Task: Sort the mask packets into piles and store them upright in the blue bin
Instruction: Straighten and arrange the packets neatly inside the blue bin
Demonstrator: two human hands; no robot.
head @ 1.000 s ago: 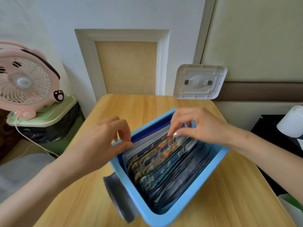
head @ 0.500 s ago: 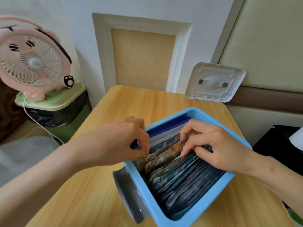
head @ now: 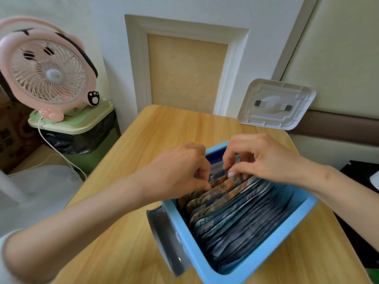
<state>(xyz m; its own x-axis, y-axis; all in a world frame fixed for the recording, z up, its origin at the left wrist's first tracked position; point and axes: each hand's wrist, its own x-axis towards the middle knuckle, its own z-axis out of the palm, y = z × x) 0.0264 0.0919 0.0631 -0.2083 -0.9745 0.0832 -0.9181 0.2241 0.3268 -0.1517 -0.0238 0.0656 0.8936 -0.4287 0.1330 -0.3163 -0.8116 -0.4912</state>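
On the wooden table [head: 164,132], blue bin [head: 283,230] holds mask packets [head: 235,220] standing upright in a row. Left hand [head: 176,171] and right hand [head: 264,156], both curled, each pinch packet tops at the bin's far end.

The setting looks like a room in a home. Well to the left of where the left hand [head: 178,171] and right hand [head: 264,158] pinch the mask packets [head: 225,188], a pink cartoon-animal fan [head: 49,72] stands on a lidded waste bin [head: 71,125] lined with a black bag [head: 82,139]. Beyond the grip, the wooden table [head: 164,130] meets a white wall [head: 114,27] with a beige framed panel [head: 186,72].
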